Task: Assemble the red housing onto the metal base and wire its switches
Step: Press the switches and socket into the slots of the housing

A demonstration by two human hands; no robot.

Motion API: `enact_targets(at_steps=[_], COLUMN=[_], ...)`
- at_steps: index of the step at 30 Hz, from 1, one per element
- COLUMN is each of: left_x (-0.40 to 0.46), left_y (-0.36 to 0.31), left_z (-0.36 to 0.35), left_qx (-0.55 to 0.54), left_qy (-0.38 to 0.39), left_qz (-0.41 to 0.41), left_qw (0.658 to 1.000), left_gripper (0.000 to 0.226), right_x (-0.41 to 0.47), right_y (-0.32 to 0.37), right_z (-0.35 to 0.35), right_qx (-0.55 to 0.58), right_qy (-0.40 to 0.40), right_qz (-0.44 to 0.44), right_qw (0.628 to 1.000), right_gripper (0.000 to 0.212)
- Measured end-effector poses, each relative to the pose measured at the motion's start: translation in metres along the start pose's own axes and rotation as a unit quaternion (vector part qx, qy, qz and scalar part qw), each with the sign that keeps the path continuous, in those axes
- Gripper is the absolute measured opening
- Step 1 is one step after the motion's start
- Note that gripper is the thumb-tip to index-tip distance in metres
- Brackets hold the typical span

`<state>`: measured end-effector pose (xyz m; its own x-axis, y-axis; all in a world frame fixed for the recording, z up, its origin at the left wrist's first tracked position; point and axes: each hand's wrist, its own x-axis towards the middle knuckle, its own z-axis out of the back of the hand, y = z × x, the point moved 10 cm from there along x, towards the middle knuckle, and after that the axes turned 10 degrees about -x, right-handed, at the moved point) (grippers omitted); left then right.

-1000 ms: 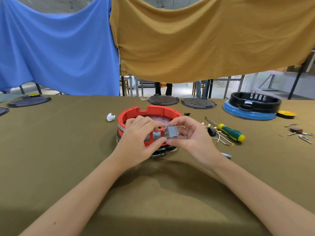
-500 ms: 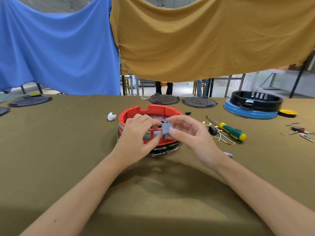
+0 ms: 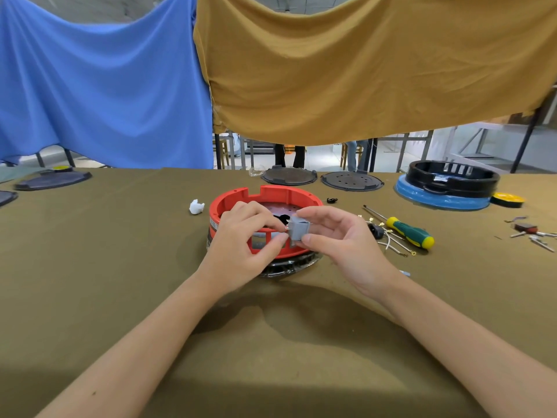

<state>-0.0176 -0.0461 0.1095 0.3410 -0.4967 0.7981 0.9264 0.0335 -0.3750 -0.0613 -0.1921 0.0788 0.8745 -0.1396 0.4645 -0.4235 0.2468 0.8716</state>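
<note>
Red plastic forms the housing [image 3: 265, 197], which already sits on the metal base [image 3: 289, 263] at the middle of the cloth-covered table [image 3: 90, 267]. The grey switch [image 3: 299, 229] is held in the air just above the housing's near wall. The right hand [image 3: 340, 245] pinches the switch body between thumb and forefingers. The left hand [image 3: 241, 245] closes thumb and forefinger on the switch's left side, where small metal terminals project; whether it grips a terminal or a wire end cannot be resolved.

Key relation: the rectangular openings in the near wall lie directly below and slightly left of the switch, so the seating move is short and downward. Both hands are equally near.

Compared with half a second ago, the switch is turned so that a broader grey face is presented and sits slightly higher and to the right. The loose wires [image 3: 391, 245] and screwdriver [image 3: 407, 232] on the right are unmoved.
</note>
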Motion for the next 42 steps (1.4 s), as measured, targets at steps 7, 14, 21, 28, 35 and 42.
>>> enact_targets(at_steps=[7, 14, 21, 28, 35, 42], left_x=[0.001, 0.001, -0.005, -0.003, -0.003, -0.002], left_y=[0.002, 0.01, 0.038, 0.03, 0.025, 0.022], left_z=[-0.001, 0.0, 0.005, -0.003, -0.001, -0.001], left_qx=[-0.044, -0.062, 0.008, 0.031, 0.043, 0.045], left_qy=[0.006, 0.018, 0.038, 0.056, 0.05, 0.05], left_qz=[0.031, 0.053, 0.099, 0.071, 0.064, 0.058], left_qw=[0.999, 0.996, 0.994, 0.995, 0.996, 0.996], left_gripper=[0.005, 0.006, 0.013, 0.015, 0.018, 0.019], right_x=[-0.002, -0.004, -0.004, -0.002, -0.002, -0.002], right_y=[0.008, 0.01, 0.002, -0.001, -0.003, -0.004], right_z=[-0.003, -0.003, -0.002, -0.001, 0.0, -0.004], right_qx=[-0.066, -0.085, -0.062, -0.049, -0.08, -0.165], right_qy=[0.009, -0.003, -0.01, -0.007, -0.003, 0.004], right_qz=[0.021, 0.023, -0.007, -0.026, -0.026, -0.011], right_qw=[0.998, 0.996, 0.998, 0.998, 0.996, 0.986], right_gripper=[0.032, 0.032, 0.026, 0.021, 0.02, 0.021])
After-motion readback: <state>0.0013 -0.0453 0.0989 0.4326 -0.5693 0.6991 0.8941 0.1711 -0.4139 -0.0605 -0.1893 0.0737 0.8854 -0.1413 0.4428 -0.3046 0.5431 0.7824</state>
